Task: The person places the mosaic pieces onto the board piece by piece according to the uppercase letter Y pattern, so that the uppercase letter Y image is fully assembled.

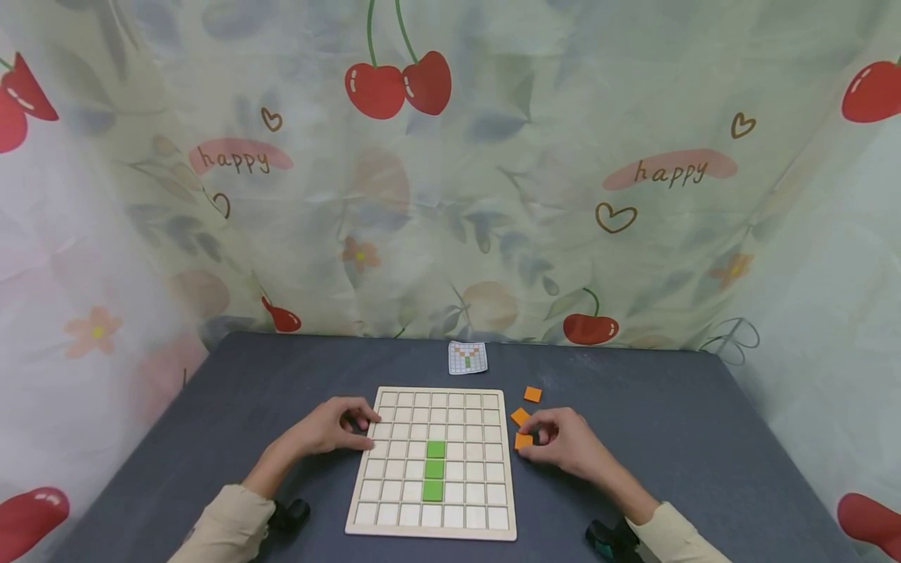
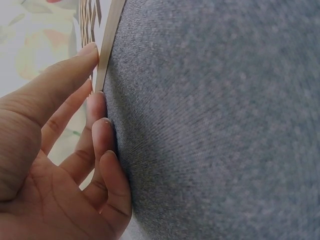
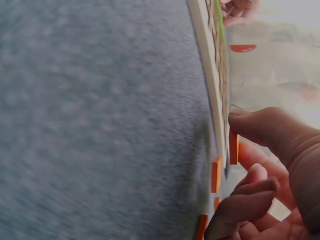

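A pale wooden grid board [image 1: 400, 528] lies flat on the table, with green square tiles [image 1: 434, 469] in a column inside it. Against the board's left edge, the thumb and fingertips of my left hand [image 1: 327, 426] rest; the left wrist view shows the thumb on the rim [image 2: 106, 55]. Just off the right edge, my right hand [image 1: 568, 447] pinches an orange square tile [image 3: 234, 148] between thumb and index finger, raised off the cloth. More orange tiles lie close by, one beside the fingertips [image 1: 521, 416] and another farther back [image 1: 533, 394].
Behind the board lies a small card [image 1: 468, 358] printed with a grid and coloured squares. Dark grey cloth [image 1: 296, 367] covers the table. A patterned curtain [image 1: 450, 195] hangs along the back and sides. A thin looped wire [image 1: 735, 338] is at the back right corner.
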Action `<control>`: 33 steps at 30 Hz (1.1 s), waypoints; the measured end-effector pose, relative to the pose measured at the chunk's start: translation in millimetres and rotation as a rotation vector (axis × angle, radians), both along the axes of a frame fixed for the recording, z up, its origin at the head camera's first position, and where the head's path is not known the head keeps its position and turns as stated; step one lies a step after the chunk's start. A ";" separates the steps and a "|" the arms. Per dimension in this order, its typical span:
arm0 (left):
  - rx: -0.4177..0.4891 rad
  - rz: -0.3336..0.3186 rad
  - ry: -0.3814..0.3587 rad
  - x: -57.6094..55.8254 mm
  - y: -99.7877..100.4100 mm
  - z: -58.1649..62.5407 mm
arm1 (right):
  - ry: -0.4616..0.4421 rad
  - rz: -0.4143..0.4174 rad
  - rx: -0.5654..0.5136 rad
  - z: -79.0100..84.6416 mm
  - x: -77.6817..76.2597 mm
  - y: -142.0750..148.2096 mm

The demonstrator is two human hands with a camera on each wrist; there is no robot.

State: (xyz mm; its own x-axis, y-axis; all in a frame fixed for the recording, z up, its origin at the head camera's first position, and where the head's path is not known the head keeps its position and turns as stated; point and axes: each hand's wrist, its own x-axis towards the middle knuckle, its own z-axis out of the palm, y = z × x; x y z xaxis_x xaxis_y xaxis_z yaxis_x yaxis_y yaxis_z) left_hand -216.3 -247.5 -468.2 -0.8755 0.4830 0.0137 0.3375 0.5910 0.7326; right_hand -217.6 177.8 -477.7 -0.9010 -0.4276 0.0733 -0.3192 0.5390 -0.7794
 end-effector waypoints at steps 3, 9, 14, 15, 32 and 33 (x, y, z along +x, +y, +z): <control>-0.002 -0.003 0.004 -0.1 -0.2 -0.5 | 0.026 0.005 -0.015 3.8 -1.2 0.6; -0.013 0.003 0.001 -0.1 -1.5 -1.5 | 0.041 0.027 -0.061 7.2 -4.3 0.3; -0.019 0.007 -0.002 -0.8 -1.8 -2.4 | 0.014 0.054 -0.094 8.0 -6.7 -2.0; -0.018 0.006 -0.002 -0.9 -1.8 -2.6 | 0.009 0.061 -0.099 8.1 -7.3 -2.6; -0.011 0.004 0.005 -2.1 -1.4 -2.9 | -0.001 0.152 -0.189 8.5 -15.6 -23.7; -0.008 0.004 0.005 -2.1 -1.4 -2.6 | -0.003 0.158 -0.192 8.5 -16.0 -25.4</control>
State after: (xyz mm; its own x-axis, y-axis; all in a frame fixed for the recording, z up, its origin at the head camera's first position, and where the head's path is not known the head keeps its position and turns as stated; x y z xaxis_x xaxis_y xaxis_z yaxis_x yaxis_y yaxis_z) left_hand -218.4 -248.9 -470.8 -0.8772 0.4800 0.0141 0.3391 0.5983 0.7260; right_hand -233.6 152.4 -469.2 -0.8246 -0.5414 0.1639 -0.3848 0.3245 -0.8641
